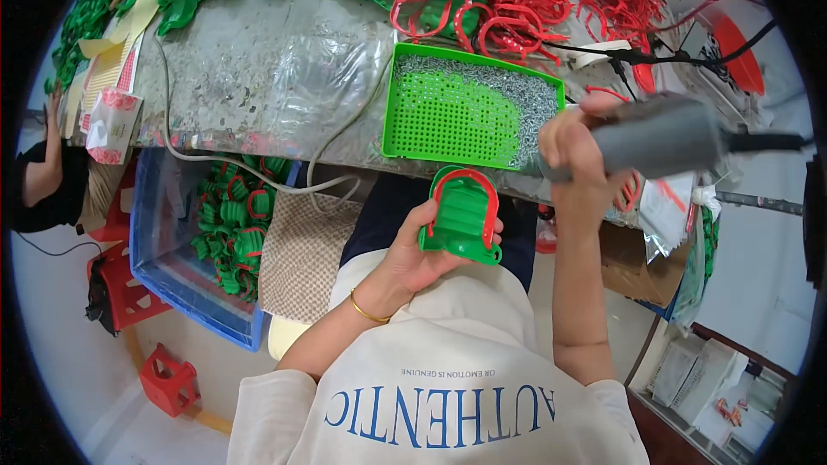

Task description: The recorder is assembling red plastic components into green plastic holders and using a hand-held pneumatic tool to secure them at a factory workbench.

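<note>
Grey counter (258, 69) carries green tray (431, 120) w/ metal bits (536, 86). L hand (407, 256) holds green piece (461, 211) w/ red strip (492, 207); R hand (575, 142) grips power tool (659, 136) nr tray.

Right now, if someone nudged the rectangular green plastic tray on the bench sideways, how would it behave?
The rectangular green plastic tray would probably slide rather than tip, being broad and low-walled. The loose-looking small silver metal pieces heaped toward its right would likely shift, perhaps making that end heavier.

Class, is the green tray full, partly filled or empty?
Partly filled: in the green tray, small metal pieces cover the far and right parts; elsewhere its green base shows.
</note>
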### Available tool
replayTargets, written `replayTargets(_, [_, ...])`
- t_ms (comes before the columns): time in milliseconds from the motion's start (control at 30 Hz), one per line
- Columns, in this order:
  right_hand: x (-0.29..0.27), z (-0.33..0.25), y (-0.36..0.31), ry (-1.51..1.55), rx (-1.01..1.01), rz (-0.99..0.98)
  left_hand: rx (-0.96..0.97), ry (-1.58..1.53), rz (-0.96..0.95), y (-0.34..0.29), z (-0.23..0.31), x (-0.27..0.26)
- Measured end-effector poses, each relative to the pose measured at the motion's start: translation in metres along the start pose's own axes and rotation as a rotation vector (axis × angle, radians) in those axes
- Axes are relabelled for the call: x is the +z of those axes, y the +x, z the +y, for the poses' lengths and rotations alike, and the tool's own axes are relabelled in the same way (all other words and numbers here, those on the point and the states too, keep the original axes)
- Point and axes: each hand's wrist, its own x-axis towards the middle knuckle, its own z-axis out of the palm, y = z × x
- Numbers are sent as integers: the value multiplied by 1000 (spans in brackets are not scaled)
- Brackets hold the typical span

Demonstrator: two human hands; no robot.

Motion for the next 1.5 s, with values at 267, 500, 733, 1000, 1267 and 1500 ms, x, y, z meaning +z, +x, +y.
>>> replayTargets(267, [-15,57,9,-166,30,95,-12,-92,-10,3,2,-5])
replayTargets(500, [-16,65,6,-217,13,95,-29,-81,45,3,1,-8])
replayTargets(733, [-18,68,5,-181,-15,118,-19,-146,-32,4,1,-13])
replayTargets(1000, [-12,61,8,-218,4,106,-17,-179,-24,5,2,-14])
replayTargets(1267, [35,3,-14,54,32,-16,-50,-231,-88,8,2,-12])
replayTargets(1500, [50,11,-40,19,126,-178,3,-107,13,-1,0,-10])
